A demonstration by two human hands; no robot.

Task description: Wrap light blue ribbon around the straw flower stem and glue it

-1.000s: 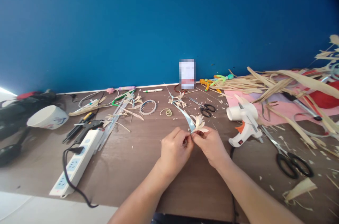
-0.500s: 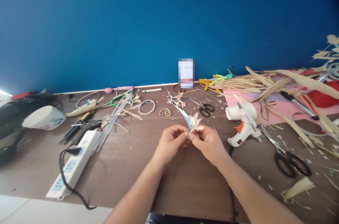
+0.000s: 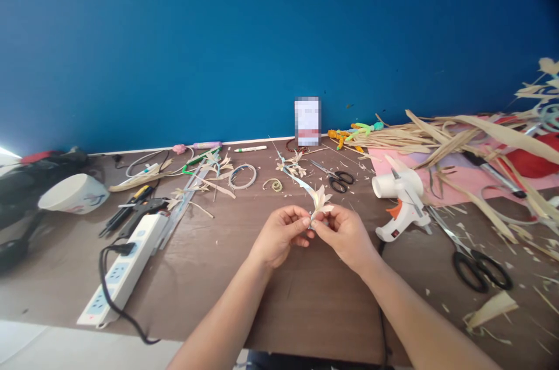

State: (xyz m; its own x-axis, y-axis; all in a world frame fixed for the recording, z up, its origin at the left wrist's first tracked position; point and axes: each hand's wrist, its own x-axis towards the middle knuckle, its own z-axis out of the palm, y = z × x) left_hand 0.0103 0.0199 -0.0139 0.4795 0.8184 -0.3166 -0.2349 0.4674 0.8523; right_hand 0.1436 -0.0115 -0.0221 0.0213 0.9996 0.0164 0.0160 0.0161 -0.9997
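Note:
A pale husk-like flower (image 3: 321, 200) stands upright between my two hands above the table. My left hand (image 3: 283, 233) is closed, its thumb and forefinger pinching the base of the flower from the left. From the other side my right hand (image 3: 349, 236) pinches the same base with thumb and forefinger. A light blue strip (image 3: 301, 182) runs from the fingertips toward a sprig of small pale flowers (image 3: 297, 167) lying beyond. Fingers cover the point where strip and flower meet. Small black-handled scissors (image 3: 339, 181) lie behind my right hand.
On the right are a white glue gun (image 3: 404, 207), larger scissors (image 3: 478, 268) and a heap of dried husk strips (image 3: 419, 136). At left stand a power strip (image 3: 122, 271) and a white bowl (image 3: 74, 194). A coil (image 3: 242, 176) lies mid-table.
My left hand's lower fingers have come into view beneath the pinch. The blue strip has turned and looks narrower; the flower stays almost in place.

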